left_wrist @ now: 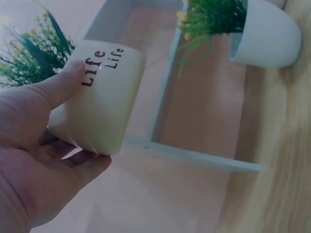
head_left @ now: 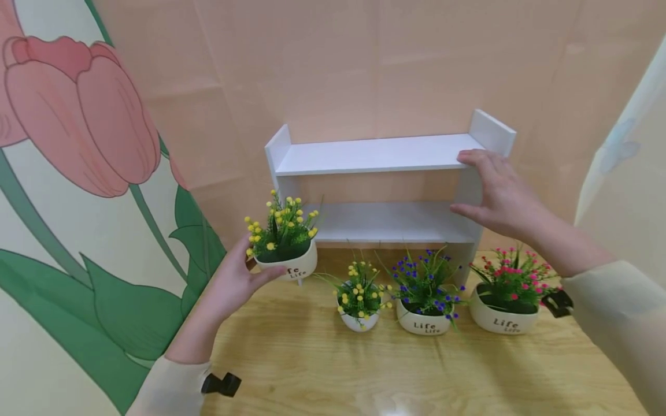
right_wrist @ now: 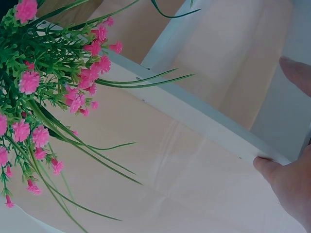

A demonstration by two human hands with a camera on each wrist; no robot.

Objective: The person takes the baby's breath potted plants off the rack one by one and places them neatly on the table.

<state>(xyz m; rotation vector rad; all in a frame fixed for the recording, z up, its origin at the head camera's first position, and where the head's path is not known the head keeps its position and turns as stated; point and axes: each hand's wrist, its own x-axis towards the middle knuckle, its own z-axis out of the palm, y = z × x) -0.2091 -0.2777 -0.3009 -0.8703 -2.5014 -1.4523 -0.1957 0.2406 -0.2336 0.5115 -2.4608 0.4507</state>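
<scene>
In the head view my left hand (head_left: 232,284) grips a white oval pot (head_left: 304,260) of yellow flowers in front of the shelf's left side. The left wrist view shows my thumb on the lettered face of this pot (left_wrist: 104,107), with fingers beneath. My right hand (head_left: 504,193) is spread at the upper right of a white two-tier shelf (head_left: 374,155). Up close in the right wrist view, the thumb (right_wrist: 267,167) touches the side panel (right_wrist: 209,119) and a fingertip lies over the top board. Its other fingers are mostly out of that view.
On the wooden table (head_left: 333,372), before the shelf, stand a small yellow-flowered pot (head_left: 360,322), a blue-flowered pot (head_left: 424,323) and a pink-flowered pot (head_left: 503,320). The pink one sits under my right forearm. Pinkish cloth (head_left: 343,63) hangs behind, beside a tulip print (head_left: 83,110) at left.
</scene>
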